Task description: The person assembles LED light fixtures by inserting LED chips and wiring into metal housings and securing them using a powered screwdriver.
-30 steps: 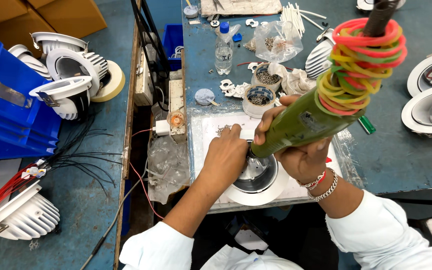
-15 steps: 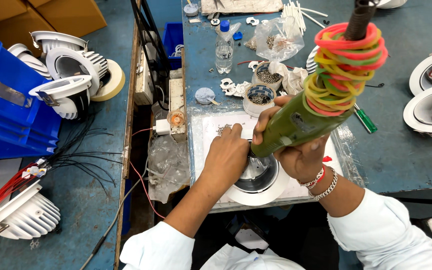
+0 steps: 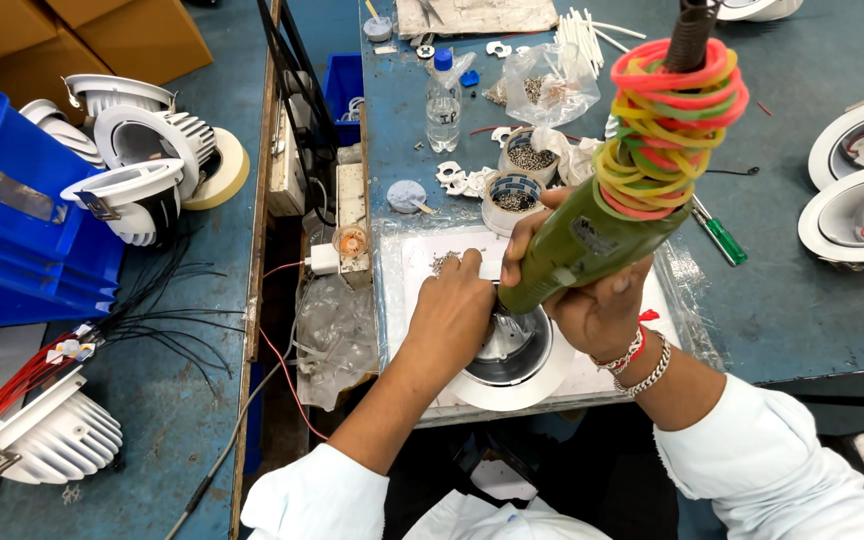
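Observation:
My right hand point(image 3: 592, 300) grips a green electric screwdriver point(image 3: 592, 240), held upright with its tip down at a round white downlight housing point(image 3: 512, 365). Many coloured rubber bands point(image 3: 667, 120) wrap the tool's upper end. My left hand point(image 3: 452, 305) rests on the housing's left rim, fingers closed at the spot under the tool tip. What the fingers pinch is hidden. The housing sits on a white plastic-covered work pad point(image 3: 432, 255) at the bench's near edge.
Small cups of screws point(image 3: 512, 195), a clear bottle point(image 3: 442, 105), a bag of parts point(image 3: 542, 85) and a green-handled screwdriver point(image 3: 722, 238) lie behind the pad. Finished white lights point(image 3: 862, 210) sit right. More housings point(image 3: 137, 165), a tape roll, a blue crate point(image 3: 12, 220) and wires are left.
The screwdriver has tilted slightly more upright and shifted a little left. My left hand has stayed at the housing's rim with barely any movement.

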